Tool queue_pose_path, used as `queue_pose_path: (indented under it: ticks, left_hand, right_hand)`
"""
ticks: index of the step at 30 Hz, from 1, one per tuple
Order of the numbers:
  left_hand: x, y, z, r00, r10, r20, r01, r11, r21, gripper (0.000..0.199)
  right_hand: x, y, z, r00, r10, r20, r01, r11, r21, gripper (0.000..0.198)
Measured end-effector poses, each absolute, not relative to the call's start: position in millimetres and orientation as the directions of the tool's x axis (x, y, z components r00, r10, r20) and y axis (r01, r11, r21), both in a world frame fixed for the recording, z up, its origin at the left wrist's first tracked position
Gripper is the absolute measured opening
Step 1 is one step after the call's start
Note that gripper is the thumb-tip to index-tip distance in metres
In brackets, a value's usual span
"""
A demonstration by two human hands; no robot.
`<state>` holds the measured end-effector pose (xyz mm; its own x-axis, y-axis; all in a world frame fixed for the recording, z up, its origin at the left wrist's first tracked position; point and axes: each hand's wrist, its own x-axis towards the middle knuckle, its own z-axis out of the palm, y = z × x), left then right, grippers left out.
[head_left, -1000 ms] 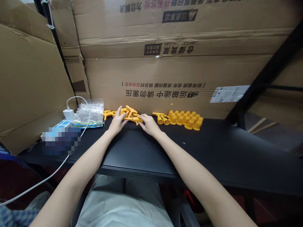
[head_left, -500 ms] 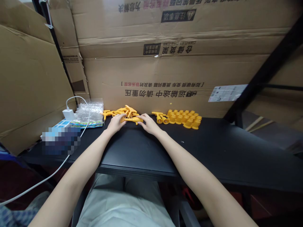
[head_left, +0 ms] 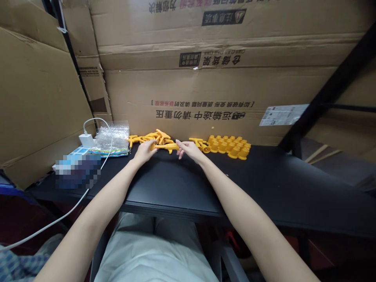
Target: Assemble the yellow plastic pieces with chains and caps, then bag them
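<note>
Between my hands, a little above the black table, is a yellow T-handled piece with a ridged shaft (head_left: 166, 146), lying crosswise. My left hand (head_left: 144, 152) is closed on its left end. At its right end, my right hand (head_left: 190, 151) pinches with thumb and forefinger while the other fingers hang looser. Whether a separate part is fitted at that end, I cannot tell. Just behind my hands lies a jumbled pile of yellow T-handled pieces (head_left: 160, 135), some with dark spiral tips. Right of my right hand lie a few T-handled pieces with flared cups (head_left: 202, 145).
Yellow flanged caps (head_left: 229, 145) stand in rows at the back right of the black table (head_left: 176, 184). Clear plastic bags (head_left: 113, 137), a white charger (head_left: 86, 140) and its cable lie at left. A cardboard wall (head_left: 182, 86) closes off the back.
My right hand has shifted slightly right and its fingers have loosened, showing more of the yellow piece. My left hand keeps its hold. The view has tilted slightly.
</note>
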<state>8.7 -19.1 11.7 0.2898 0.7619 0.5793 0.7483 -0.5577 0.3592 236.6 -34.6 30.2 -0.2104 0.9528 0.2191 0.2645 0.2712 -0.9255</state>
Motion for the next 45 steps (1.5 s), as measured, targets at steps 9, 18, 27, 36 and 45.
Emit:
queue_pose_path:
  ticks: [9,18,27,36,45]
  left_hand:
    - [7.2,-17.2,10.1,0.268,0.791,0.550,0.752,-0.529,0.394,0.032]
    - [10.5,-20.9,13.2,0.286,0.726,0.626,0.719,-0.594,0.361,0.030]
    - [5.5,-19.0,13.3,0.262,0.730,0.631,0.723,-0.582,0.373,0.027]
    - [8.4,-19.6,13.3,0.283,0.704,0.651,0.706,-0.612,0.356,0.030]
    - [6.5,-16.5,11.8,0.237,0.750,0.617,0.721,-0.561,0.405,0.026]
  right_hand:
    - [237.2,-35.4,29.2,-0.264,0.949,0.171,0.188,0.224,-0.956,0.040]
    - [232.4,-38.2,32.6,-0.130,0.990,0.062,0.292,0.098,-0.951,0.061]
    - [240.9,-40.5,38.3,-0.254,0.951,0.174,0.258,0.240,-0.936,0.043]
    - [227.3,-44.3,37.9,-0.165,0.983,0.079,0.273,0.123,-0.954,0.060]
    - [238.7,-36.9,34.0,-0.263,0.964,0.045,0.253,0.114,-0.961,0.044]
